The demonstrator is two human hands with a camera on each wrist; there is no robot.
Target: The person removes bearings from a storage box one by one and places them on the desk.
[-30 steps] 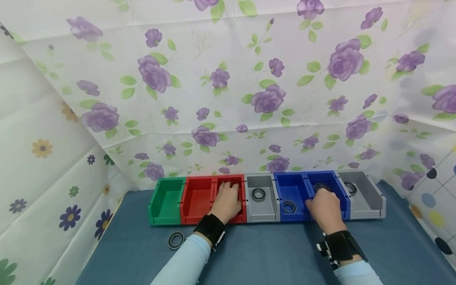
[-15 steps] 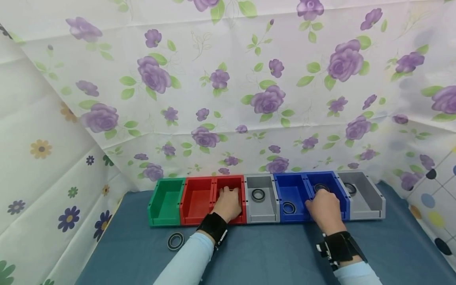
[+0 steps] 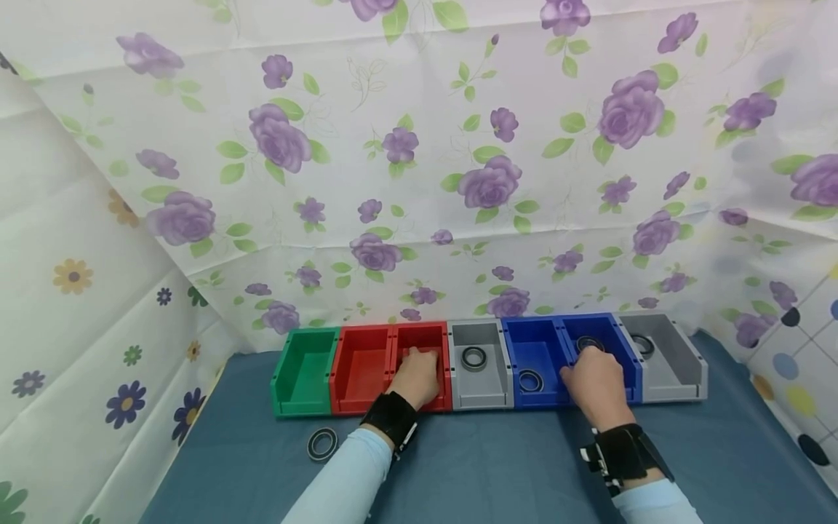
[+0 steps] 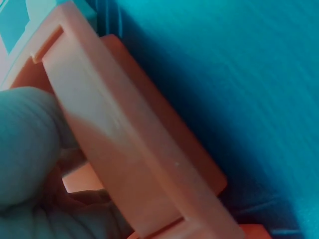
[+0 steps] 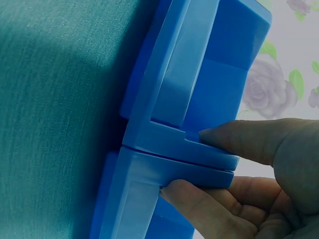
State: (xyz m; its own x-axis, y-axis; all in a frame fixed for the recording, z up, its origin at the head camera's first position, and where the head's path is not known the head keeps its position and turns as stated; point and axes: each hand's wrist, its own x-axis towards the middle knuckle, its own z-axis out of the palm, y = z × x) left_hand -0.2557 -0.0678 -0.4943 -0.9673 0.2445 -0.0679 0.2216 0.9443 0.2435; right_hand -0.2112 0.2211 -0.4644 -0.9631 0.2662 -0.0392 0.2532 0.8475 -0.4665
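Note:
My left hand [image 3: 417, 377] reaches into the right-hand red bin [image 3: 419, 335], its fingers bent down inside. In the left wrist view, the curled fingers [image 4: 82, 211] sit behind the bin's front lip [image 4: 114, 129]; I cannot tell what they hold. My right hand [image 3: 597, 382] pinches the adjoining side walls of the two blue bins, thumb and forefinger on opposite sides in the right wrist view. Just beyond it, a ball bearing [image 3: 581, 340] lies in the right blue bin [image 3: 605, 331]. Another bearing [image 3: 540, 381] rests in the left blue bin [image 3: 533, 338].
Left of my left hand are a red bin [image 3: 363, 367] and a green bin [image 3: 306, 364]. One bearing [image 3: 483, 357] is in the middle grey bin [image 3: 481, 393], another [image 3: 650, 345] in the right grey bin [image 3: 677, 375]. A loose bearing [image 3: 310, 445] lies on the blue cloth [image 3: 491, 466].
My left hand has drawn back slightly toward me within the red bin, its fingers bunched closer together. The right hand stays at the blue bins.

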